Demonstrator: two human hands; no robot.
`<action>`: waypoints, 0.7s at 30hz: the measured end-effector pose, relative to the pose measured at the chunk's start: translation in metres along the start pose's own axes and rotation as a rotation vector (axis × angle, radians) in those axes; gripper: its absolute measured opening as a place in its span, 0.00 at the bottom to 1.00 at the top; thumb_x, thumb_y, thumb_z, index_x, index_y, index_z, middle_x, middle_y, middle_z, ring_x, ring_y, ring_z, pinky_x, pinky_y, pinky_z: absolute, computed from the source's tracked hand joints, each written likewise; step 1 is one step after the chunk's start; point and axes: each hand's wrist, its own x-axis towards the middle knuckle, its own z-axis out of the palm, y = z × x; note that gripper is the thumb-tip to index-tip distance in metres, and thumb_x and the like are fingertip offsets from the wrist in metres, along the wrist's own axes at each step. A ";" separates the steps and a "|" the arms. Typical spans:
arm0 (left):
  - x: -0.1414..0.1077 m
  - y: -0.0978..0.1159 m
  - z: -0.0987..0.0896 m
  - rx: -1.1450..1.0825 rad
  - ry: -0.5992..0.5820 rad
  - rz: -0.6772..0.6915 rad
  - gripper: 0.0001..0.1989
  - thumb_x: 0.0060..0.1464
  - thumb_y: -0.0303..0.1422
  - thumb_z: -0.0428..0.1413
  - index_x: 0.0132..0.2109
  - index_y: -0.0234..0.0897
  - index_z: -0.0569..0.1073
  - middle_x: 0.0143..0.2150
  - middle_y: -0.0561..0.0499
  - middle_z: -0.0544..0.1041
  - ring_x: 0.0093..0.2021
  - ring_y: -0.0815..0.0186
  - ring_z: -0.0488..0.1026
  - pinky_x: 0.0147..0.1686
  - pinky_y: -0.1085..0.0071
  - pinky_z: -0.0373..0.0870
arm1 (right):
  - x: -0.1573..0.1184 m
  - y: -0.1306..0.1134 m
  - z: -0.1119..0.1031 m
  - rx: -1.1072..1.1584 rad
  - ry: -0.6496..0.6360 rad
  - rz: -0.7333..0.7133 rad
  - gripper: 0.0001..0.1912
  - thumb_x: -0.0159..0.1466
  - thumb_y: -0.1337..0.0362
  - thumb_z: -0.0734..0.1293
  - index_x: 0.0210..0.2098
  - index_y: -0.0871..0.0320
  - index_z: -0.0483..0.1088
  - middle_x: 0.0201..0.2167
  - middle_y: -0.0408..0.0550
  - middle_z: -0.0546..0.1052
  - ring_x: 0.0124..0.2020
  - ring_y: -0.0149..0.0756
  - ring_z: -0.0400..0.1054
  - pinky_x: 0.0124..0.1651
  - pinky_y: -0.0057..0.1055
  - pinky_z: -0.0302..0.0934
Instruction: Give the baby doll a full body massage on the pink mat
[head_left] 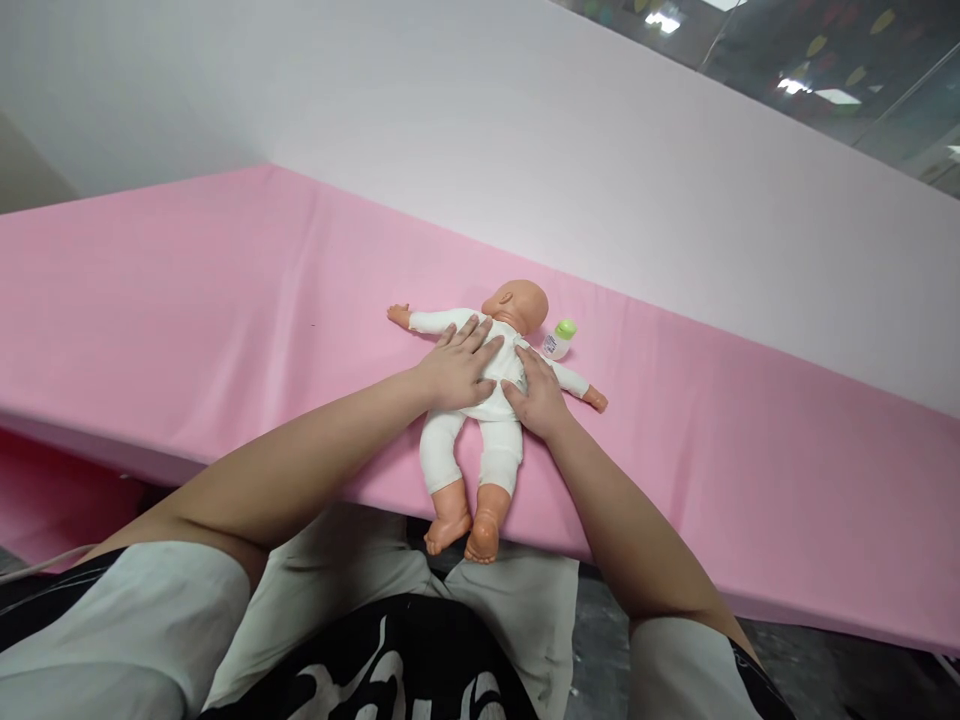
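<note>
A baby doll [501,440] with a white cloth body lies face down, its head turned to the left and its arms spread out. Flat on the left side of its back rests my left hand [461,368], fingers spread. My right hand [538,395] lies on the right side of the back, its fingers stretched toward the shoulder. Neither hand grips anything. Beside the doll's right shoulder stands a small clear bottle [559,340] with a green cap and dark print, close to my right fingertips. The doll's feet stick out over the near table edge.
Pink cloth [720,460] covers the long table, which runs left and right of the doll. A white wall panel [450,120] rises along the far edge, with glass above it at upper right. My legs are below the near edge.
</note>
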 end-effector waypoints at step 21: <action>0.001 -0.047 -0.015 -0.400 -0.022 -0.378 0.32 0.60 0.62 0.48 0.42 0.37 0.78 0.44 0.40 0.83 0.46 0.48 0.79 0.44 0.60 0.70 | 0.001 0.004 0.000 0.248 0.142 0.078 0.22 0.71 0.50 0.66 0.58 0.55 0.76 0.54 0.55 0.81 0.53 0.48 0.76 0.59 0.50 0.69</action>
